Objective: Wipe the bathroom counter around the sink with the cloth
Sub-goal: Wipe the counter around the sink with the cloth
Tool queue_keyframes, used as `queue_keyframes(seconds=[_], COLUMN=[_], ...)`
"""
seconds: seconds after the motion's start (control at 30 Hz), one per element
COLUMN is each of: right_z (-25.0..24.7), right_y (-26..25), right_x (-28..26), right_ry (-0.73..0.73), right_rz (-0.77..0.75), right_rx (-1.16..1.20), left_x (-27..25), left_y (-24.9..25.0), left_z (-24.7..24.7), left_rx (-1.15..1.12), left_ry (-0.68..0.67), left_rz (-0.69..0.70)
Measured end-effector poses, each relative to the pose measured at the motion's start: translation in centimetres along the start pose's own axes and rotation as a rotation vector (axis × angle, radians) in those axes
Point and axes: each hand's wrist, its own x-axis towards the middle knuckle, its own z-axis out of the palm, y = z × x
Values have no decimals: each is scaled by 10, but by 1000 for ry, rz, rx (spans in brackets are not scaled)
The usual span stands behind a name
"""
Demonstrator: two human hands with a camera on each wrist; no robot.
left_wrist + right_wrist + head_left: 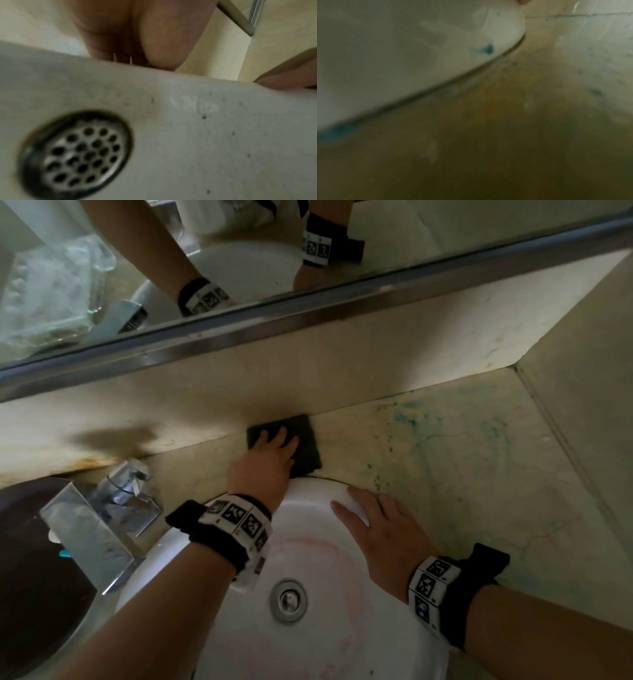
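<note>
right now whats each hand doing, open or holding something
Left hand: open, fingers flat, pressing the dark cloth on the counter.
Right hand: open, holding nothing, fingers resting on the sink rim.

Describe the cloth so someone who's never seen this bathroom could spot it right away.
Start at the white sink and go to the strip of beige counter behind its rim, below the mirror. The cloth is a dark green square pad under the left hand, the only dark thing on that pale stone.
</note>
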Motion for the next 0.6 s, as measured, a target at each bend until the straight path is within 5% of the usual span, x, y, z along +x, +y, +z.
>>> queue_keyframes(seconds=[0.4, 0.6], right_z=[3, -7], right_y=[1, -2], right_x=[1, -2], right_ry=[17, -50], right_rz=[-19, 50], right_rx=[-60, 18], left_x=[12, -23], left_y=[61, 45], left_z=[8, 11], left_rx=[29, -292], left_ry=[-50, 163], left_rz=[258, 14])
